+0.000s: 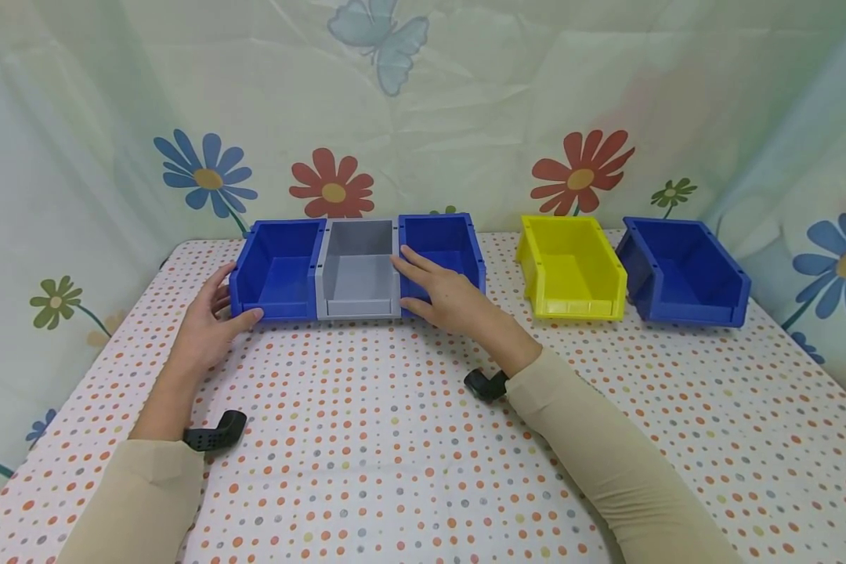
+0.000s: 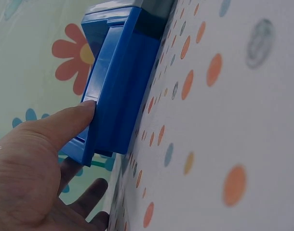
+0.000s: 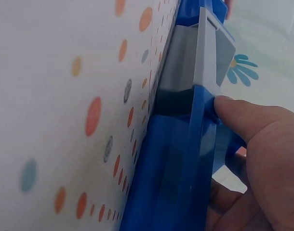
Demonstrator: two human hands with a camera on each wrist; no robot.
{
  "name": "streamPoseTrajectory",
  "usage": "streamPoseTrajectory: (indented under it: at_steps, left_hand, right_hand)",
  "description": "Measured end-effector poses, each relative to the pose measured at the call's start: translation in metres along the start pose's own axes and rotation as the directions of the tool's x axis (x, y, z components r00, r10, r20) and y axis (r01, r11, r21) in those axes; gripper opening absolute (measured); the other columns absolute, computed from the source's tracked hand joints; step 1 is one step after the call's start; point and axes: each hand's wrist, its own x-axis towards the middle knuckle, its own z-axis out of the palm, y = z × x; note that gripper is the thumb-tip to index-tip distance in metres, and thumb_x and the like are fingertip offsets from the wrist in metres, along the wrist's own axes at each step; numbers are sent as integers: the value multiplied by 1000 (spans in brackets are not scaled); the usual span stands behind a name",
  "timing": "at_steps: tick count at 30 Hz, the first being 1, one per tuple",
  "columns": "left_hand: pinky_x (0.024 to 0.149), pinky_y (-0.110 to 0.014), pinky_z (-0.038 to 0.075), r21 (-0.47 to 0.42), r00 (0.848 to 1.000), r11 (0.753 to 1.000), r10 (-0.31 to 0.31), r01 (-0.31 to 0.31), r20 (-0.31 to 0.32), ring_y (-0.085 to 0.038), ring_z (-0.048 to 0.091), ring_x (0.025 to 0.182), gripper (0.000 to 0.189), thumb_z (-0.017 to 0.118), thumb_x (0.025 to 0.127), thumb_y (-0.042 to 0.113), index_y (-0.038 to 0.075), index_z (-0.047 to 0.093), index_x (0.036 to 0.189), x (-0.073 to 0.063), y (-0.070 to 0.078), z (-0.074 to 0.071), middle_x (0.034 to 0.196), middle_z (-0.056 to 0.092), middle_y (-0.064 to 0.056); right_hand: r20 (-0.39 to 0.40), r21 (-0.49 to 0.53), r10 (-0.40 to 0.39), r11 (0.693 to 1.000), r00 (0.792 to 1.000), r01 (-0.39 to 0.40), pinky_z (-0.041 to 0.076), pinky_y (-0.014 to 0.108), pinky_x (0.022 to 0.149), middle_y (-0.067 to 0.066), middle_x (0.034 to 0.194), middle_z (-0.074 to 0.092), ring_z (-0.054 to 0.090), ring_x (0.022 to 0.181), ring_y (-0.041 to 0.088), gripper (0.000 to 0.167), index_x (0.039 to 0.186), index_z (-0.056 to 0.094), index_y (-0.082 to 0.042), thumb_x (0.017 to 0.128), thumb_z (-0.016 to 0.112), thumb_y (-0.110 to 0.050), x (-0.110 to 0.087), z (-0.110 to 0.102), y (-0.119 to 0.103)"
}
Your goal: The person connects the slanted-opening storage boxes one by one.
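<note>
Beige sleeves [image 1: 592, 446], three-bin row [image 1: 358, 280], yellow bin [image 1: 571, 270] apart

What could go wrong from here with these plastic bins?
Fingertips might get pinched if the bins shift: the right hand touches the seam between the gray bin and the middle blue bin. Pushing could also skew the row, since the left hand grips the left blue bin near its front corner.
</note>
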Motion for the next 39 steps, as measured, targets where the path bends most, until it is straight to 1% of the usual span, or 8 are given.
streamPoseTrajectory:
  at_steps: [8, 17, 20, 22, 26, 29, 35, 39]
  left_hand:
    - [119, -68, 33, -4, 1000, 1000, 5, -5, -3, -49, 29, 153, 91, 72, 99, 28, 35, 12, 167, 0, -1, 0, 167, 29, -25]
    - [119, -69, 33, -3, 1000, 1000, 0, 0, -5, -49, 29, 153, 90, 71, 99, 29, 33, 12, 168, -1, -5, -1, 167, 29, -25]
    - [118, -69, 33, -2, 1000, 1000, 8, -8, -2, -50, 29, 152, 90, 71, 99, 29, 33, 12, 168, -1, -5, 0, 166, 29, -26]
    - [118, -69, 33, -8, 1000, 1000, 12, -12, 1, -50, 29, 152, 90, 72, 99, 29, 33, 13, 168, -1, -4, 1, 166, 29, -26]
    - [119, -69, 33, -12, 1000, 1000, 15, -15, -1, -50, 30, 152, 90, 72, 99, 28, 34, 14, 167, 0, -1, 3, 166, 29, -26]
    - [119, -68, 34, -11, 1000, 1000, 13, -13, 0, -50, 30, 152, 90, 72, 99, 27, 34, 14, 167, 0, 0, 5, 166, 30, -26]
    - [118, -69, 34, 9, 1000, 1000, 9, -9, -5, -50, 31, 152, 90, 72, 99, 30, 34, 13, 167, -1, -1, 3, 166, 30, -26]
    - [118, -69, 33, 15, 1000, 1000, 20, -20, -4, -50, 30, 152, 91, 72, 99, 29, 34, 12, 167, -1, 0, 0, 166, 29, -27]
  right_hand:
    - [4, -32, -21, 999, 1000, 21, 57, 43, 103, 4, 175, 16, 55, 139, 35, 71, 166, 25, -19, 105, 62, -30, 3, 1, 1]
    - [28, -3, -13, 1000, 1000, 13, 60, 40, 85, -2, 176, 9, 73, 109, 32, 70, 167, 19, -24, 108, 56, -32, 2, 7, 2]
    - [27, 11, 4, 1000, 1000, -5, 60, 42, 92, -4, 176, 8, 69, 119, 33, 70, 167, 20, -25, 108, 56, -32, 1, 7, 2]
    - [18, 7, 16, 1000, 1000, -16, 56, 44, 105, -4, 175, 9, 58, 137, 33, 70, 167, 20, -26, 107, 57, -32, -1, 6, 2]
    - [0, 10, 37, 999, 999, -37, 35, 51, 124, -3, 175, 12, 34, 155, 30, 71, 167, 22, -23, 107, 58, -32, -4, 2, 0]
    - [-38, 6, 33, 999, 999, -33, 23, 54, 129, 0, 175, 16, 27, 158, 31, 70, 166, 24, -20, 107, 59, -30, -6, -1, 0]
    - [-116, -30, 30, 999, 993, -34, 35, 54, 124, 3, 173, 23, 28, 155, 37, 65, 164, 32, -20, 106, 60, -28, -11, -10, -1]
    - [-154, -52, 27, 998, 988, -35, 35, 55, 124, 6, 172, 26, 28, 155, 37, 64, 163, 35, -19, 105, 61, -27, -15, -14, 0]
